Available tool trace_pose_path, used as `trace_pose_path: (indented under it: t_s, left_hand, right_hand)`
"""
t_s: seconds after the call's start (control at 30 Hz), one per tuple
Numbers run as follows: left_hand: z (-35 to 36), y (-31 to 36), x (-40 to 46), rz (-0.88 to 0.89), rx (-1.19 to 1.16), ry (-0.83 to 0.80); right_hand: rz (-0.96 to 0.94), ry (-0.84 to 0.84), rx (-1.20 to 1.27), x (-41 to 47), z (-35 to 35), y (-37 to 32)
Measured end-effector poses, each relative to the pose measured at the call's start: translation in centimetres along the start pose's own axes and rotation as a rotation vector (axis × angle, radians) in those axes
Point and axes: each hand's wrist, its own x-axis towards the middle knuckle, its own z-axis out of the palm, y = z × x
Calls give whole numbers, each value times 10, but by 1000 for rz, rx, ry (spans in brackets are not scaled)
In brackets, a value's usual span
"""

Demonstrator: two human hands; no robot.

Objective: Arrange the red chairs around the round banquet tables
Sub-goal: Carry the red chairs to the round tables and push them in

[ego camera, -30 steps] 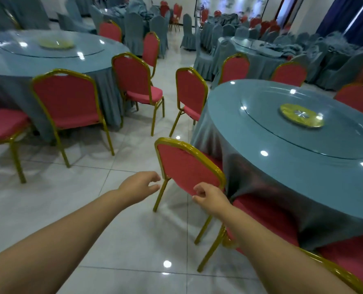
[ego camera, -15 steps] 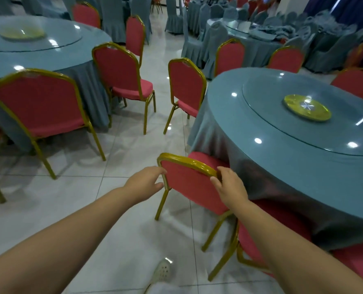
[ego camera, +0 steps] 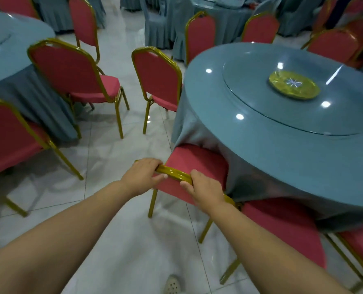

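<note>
1. Two hands hold one red chair by the gold top rail of its back: the left hand (ego camera: pixel 141 176) has its grip clamped on the rail's left end, and the right hand (ego camera: pixel 205 188) has its grip clamped on the rail just to the right.
2. The held chair (ego camera: pixel 194 164) has its seat tucked under the hanging cloth of the round bench (ego camera: pixel 261 132) just beyond the grip.
3. One gold disc (ego camera: pixel 294 85) lies on the glass turntable in the middle of that bench, well beyond the grip.
4. Just right of the grip, a second chair (ego camera: pixel 286 228) stands at the same bench.
5. Beyond the grip, a third chair (ego camera: pixel 158 78) faces the bench edge.
6. Left of the grip, two chairs face a second bench (ego camera: pixel 8 60): one (ego camera: pixel 74 75) far, one (ego camera: pixel 8 136) near.
7. One shoe (ego camera: pixel 172 285) shows on the tiled floor below the grip.
</note>
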Motion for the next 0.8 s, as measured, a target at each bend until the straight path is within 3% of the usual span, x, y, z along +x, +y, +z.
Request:
trace_pose_path:
  t_s: [0.33,0.5,0.8]
  left_hand:
    - [-13,-52,60,112,92,-159]
    - [-7,-69,77,213,95,-131]
    - [-25,-136,93,501,-11,-217]
  right_hand:
    - [22,-75,73,44,-7,-9]
    - [145,-65,71,53,-11,-21]
    - [427,-67,-90,68,-5,-93]
